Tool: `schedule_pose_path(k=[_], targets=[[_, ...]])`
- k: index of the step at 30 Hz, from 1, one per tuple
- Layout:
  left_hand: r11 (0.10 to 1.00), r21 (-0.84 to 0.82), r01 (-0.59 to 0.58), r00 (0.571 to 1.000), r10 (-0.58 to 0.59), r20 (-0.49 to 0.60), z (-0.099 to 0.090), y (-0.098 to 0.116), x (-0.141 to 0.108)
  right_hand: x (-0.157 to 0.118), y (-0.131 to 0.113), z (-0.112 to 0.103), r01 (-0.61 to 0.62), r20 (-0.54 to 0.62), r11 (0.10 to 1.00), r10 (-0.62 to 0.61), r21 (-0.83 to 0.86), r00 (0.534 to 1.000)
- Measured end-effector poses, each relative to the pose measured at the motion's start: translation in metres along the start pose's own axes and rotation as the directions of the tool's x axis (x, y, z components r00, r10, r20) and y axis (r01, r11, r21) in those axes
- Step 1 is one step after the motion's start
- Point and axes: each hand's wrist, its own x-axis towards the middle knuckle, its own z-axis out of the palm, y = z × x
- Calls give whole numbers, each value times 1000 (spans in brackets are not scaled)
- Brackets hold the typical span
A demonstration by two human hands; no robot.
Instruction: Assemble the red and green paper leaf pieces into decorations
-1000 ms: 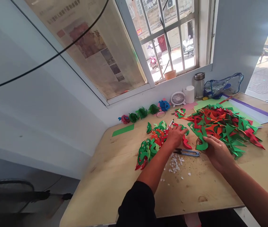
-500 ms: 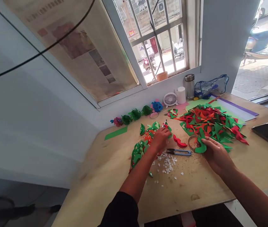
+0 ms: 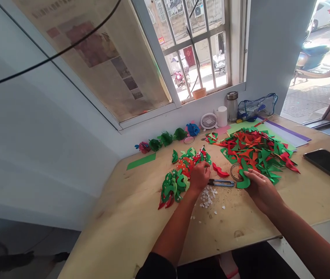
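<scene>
My right hand pinches a green curved paper piece, which overlaps a ring at its left. Fingers of my left hand are bent together beside the heap of dotted green, red and orange pieces; what they hold, if anything, is too small to make out. Between the hands lie blue-handled snips and a red wavy piece. Small white squares are scattered just in front of them.
A large heap of red and green scraps lies at the back right, with a phone beyond it. Along the wall stand green paper shapes, a small fan, a white cup and a glass bottle.
My left hand has moved down and slightly right, uncovering more of the dotted pieces. My right hand still holds the green piece. The view has shifted slightly.
</scene>
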Motion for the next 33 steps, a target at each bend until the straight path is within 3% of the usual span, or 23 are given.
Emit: schedule_pose_path(k=[6, 12, 15, 18, 20, 22, 26, 33], targets=[[959, 79, -271, 956, 259, 142, 4, 13, 3, 1, 9, 1, -7, 36, 1000, 7, -18, 999], [987, 11, -163, 975, 160, 154, 6, 24, 25, -4, 5, -4, -4, 17, 1000, 4, 1, 1000], [996, -34, -83, 988, 87, 127, -6, 12, 20, -3, 1, -5, -6, -4, 1000, 6, -17, 1000], [985, -173, -27, 977, 62, 204, -27, -1, 7, 1, 3, -3, -23, 18, 999, 24, -32, 1000], [898, -432, 86, 917, 97, 386, -43, -5, 1, 3, 6, 0, -41, 65, 998, 44, -47, 997], [807, -565, 172, 861, 155, 484, -58, -6, 0, 4, 10, 4, -59, 123, 995, 68, -80, 990], [774, -596, 214, 767, 245, 593, -75, -6, 8, 1, 14, 9, -51, 190, 979, 89, -198, 978], [800, -555, 230, 580, 345, 738, -71, -3, 23, -4, 9, 5, 112, 266, 894, 8, -433, 964]])
